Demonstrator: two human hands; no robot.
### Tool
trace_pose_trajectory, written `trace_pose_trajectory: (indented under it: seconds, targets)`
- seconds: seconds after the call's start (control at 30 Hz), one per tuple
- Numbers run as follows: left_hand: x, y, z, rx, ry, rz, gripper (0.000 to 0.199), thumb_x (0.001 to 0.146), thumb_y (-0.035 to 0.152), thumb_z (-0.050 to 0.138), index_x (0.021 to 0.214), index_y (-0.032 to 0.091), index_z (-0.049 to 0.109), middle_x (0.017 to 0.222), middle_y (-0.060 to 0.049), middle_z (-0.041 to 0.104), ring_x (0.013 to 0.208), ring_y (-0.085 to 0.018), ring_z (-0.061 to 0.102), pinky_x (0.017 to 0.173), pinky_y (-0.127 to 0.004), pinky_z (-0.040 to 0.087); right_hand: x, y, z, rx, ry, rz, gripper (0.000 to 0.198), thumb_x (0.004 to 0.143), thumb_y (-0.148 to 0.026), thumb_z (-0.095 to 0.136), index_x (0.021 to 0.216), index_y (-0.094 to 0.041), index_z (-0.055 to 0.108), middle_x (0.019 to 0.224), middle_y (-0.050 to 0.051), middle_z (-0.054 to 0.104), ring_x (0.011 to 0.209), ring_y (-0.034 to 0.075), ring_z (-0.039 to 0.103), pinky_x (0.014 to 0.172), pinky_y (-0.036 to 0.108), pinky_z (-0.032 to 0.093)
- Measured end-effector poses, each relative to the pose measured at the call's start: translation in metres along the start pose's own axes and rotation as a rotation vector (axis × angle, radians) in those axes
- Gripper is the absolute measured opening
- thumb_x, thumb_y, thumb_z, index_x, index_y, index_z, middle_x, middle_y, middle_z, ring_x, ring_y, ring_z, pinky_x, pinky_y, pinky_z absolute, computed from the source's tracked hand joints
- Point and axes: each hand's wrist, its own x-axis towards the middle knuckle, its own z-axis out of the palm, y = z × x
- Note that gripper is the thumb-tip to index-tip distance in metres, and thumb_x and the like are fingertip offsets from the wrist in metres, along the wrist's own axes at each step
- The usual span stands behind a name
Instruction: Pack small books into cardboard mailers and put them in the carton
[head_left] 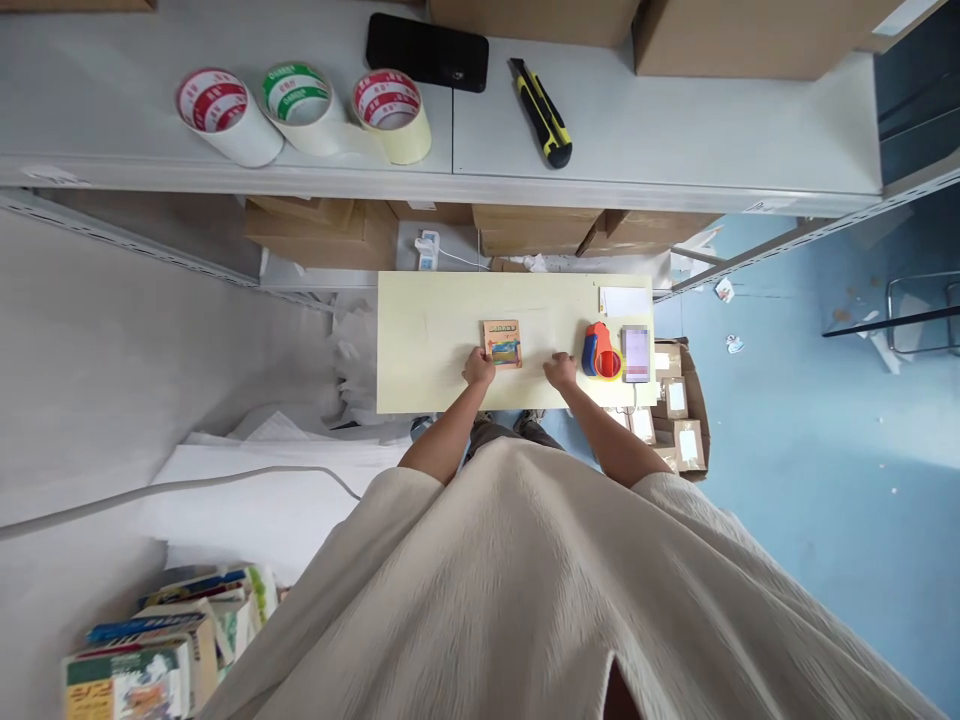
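A small book (502, 344) with an orange cover and a coloured picture lies on the pale yellow table (427, 300). My left hand (478, 368) is closed on its lower left edge, thumb over the cover. To the right of the book, apart from it, my right hand (560, 371) rests low over the table with the fingers curled in. What the right fingers hold, if anything, is hidden. Just beyond that hand sits a red and blue tape dispenser (601, 352) with a yellow rim. Beside the dispenser lies a phone (636, 354) with its screen lit.
Above the table runs a grey shelf (675, 140) bearing tape rolls (390, 115), a black phone (427, 52), a yellow-black utility knife (541, 113) and cartons (735, 40). An open carton of small boxes (694, 400) stands right of the table. Books (172, 640) are piled lower left.
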Motion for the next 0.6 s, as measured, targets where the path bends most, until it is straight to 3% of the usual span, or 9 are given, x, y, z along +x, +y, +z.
trace_pose_trajectory:
  seconds: [0.1,0.23,0.4,0.6]
  targets:
    - [-0.004,0.0,-0.001,0.032,-0.003,0.023,0.005,0.108,0.026,0.067,0.104,0.028,0.07,0.116,-0.01,0.084,0.118,-0.033,0.078,0.099,-0.042,0.054,0.0,-0.006,-0.007,0.007,-0.042,0.066,0.052,0.092,-0.034,0.059,0.142,-0.022,0.062,0.136,0.021,0.074,0.13,0.04,0.072,0.115,0.06,0.059]
    - [-0.008,-0.001,-0.004,0.077,-0.005,0.066,0.006,0.111,0.025,0.063,0.11,0.028,0.069,0.125,-0.011,0.083,0.119,-0.033,0.077,0.099,-0.042,0.053,-0.004,-0.021,-0.016,0.125,-0.066,0.096,0.061,0.092,-0.031,0.06,0.152,-0.019,0.054,0.121,0.015,0.081,0.112,0.034,0.078,0.105,0.047,0.061]
    - [-0.008,-0.004,-0.009,0.088,-0.033,0.118,0.012,0.111,0.025,0.063,0.121,0.03,0.068,0.125,-0.01,0.083,0.121,-0.032,0.076,0.098,-0.039,0.053,-0.014,-0.045,-0.015,0.064,-0.108,-0.037,0.055,0.094,-0.029,0.059,0.149,-0.02,0.059,0.111,0.01,0.083,0.107,0.029,0.079,0.096,0.038,0.06]
    - [-0.008,-0.012,-0.011,0.073,-0.062,0.212,0.019,0.11,0.021,0.064,0.126,0.028,0.071,0.129,-0.011,0.082,0.12,-0.029,0.077,0.1,-0.037,0.054,-0.023,-0.072,0.003,0.022,-0.186,-0.244,0.054,0.096,-0.028,0.062,0.15,-0.024,0.056,0.097,0.004,0.081,0.095,0.028,0.078,0.082,0.033,0.058]
